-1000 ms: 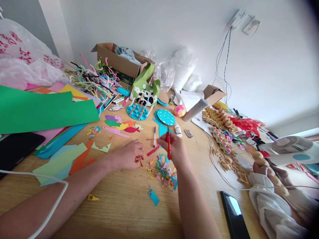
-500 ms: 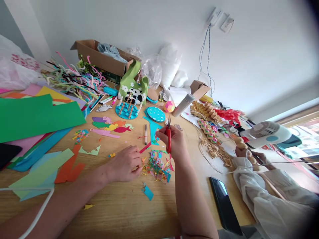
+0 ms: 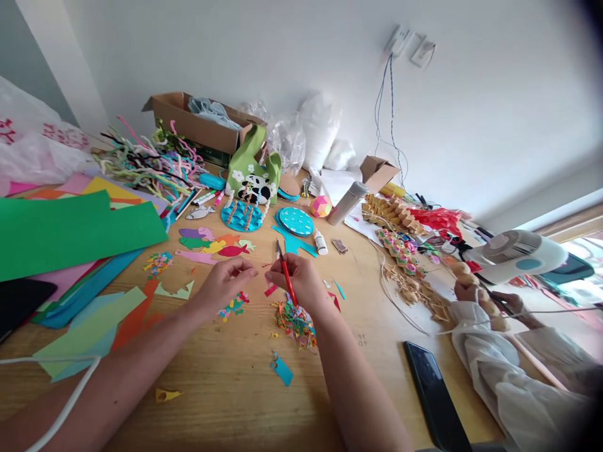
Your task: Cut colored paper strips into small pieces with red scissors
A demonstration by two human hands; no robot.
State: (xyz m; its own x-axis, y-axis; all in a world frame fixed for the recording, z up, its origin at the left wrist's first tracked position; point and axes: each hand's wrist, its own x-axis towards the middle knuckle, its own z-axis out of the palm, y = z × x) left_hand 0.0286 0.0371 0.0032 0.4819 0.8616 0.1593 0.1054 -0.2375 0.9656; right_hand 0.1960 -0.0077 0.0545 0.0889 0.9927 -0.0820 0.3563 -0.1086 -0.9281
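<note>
My right hand grips red-handled scissors, their blades pointing away from me. Close on its left is my left hand, thumb and fingers pinched together; whatever they may hold is too small to make out. Below the left hand lie small round paper dots in several colours. A heap of mixed paper scraps sits beneath the right hand, with a blue paper scrap nearer to me. Beyond the hands are coloured paper fish and a cut blue sheet.
Green paper and other sheets cover the left side. A white bottle, blue discs and a grey flask stand or lie farther back. At right are a phone, a fan and another person's sleeves.
My left hand has risen away from the tabletop, uncovering the dots. My right hand has brought the scissors leftward, closer to it. The white bottle now shows.
</note>
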